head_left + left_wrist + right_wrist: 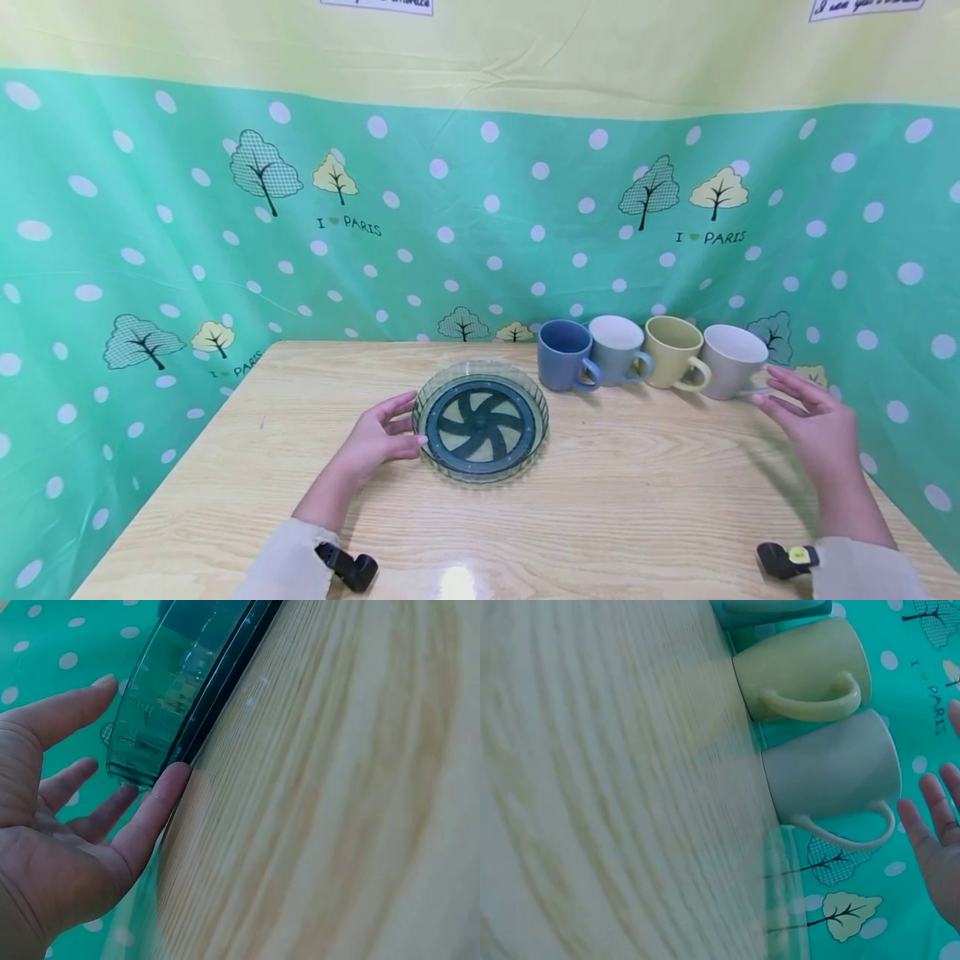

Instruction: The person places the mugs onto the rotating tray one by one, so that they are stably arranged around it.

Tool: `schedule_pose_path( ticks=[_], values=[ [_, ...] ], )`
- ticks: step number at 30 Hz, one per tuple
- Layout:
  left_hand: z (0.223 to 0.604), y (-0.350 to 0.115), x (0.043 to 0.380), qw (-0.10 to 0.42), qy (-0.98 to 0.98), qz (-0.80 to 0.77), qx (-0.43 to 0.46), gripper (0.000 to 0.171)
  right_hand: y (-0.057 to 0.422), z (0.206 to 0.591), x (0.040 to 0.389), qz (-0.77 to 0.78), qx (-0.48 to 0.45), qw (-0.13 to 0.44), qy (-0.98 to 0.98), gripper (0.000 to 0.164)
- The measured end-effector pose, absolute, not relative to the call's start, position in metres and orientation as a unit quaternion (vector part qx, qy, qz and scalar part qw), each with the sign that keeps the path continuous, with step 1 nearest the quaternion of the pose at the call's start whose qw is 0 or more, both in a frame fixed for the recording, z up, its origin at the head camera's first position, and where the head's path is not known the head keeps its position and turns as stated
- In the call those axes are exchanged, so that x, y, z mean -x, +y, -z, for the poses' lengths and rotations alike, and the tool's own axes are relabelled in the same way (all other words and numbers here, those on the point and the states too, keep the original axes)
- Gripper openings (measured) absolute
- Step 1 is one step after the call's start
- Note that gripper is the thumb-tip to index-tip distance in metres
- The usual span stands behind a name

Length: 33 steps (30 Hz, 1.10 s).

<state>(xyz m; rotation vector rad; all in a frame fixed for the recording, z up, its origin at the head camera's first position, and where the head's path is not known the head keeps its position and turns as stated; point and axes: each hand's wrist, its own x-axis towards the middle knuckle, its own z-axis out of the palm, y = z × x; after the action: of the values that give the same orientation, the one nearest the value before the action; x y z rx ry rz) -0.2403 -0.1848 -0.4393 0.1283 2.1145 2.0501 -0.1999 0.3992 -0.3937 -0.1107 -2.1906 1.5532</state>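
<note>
A round see-through green tray (480, 427) with a dark pinwheel insert lies flat on the table. My left hand (381, 435) is at its left side, fingers spread; in the left wrist view one fingertip touches the tray's lower edge (176, 754), the thumb apart from the wall. At the right, my right hand (821, 421) reaches beside the pale grey mug (731, 362), fingers extended near its handle. The right wrist view has these fingers (936, 806) just off the mug handle (855, 844), holding nothing.
Left of the grey mug, a yellow mug (671, 354), a light blue-grey mug (615, 354) and a dark blue mug (562, 358) stand upright in a row, handles to the right. A green dotted curtain (420, 208) hangs behind the wooden table (600, 500).
</note>
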Motion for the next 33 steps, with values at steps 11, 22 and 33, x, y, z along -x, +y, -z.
schedule_pose_path(
  ticks=[11, 22, 33],
  values=[
    [0.442, -0.183, 0.241, 0.097, 0.720, -0.686, -0.042, 0.082, 0.409, 0.405, 0.210, -0.631, 0.063, 0.232, -0.737, 0.053],
    [0.440, -0.183, 0.242, 0.100, 0.731, -0.673, -0.049, 0.082, 0.424, 0.407, 0.220, -0.536, 0.172, 0.205, -0.801, 0.057],
    [0.440, -0.187, 0.244, 0.109, 0.736, -0.665, -0.066, 0.085, 0.438, 0.410, 0.234, -0.532, 0.172, 0.226, -0.798, 0.054]
  ],
)
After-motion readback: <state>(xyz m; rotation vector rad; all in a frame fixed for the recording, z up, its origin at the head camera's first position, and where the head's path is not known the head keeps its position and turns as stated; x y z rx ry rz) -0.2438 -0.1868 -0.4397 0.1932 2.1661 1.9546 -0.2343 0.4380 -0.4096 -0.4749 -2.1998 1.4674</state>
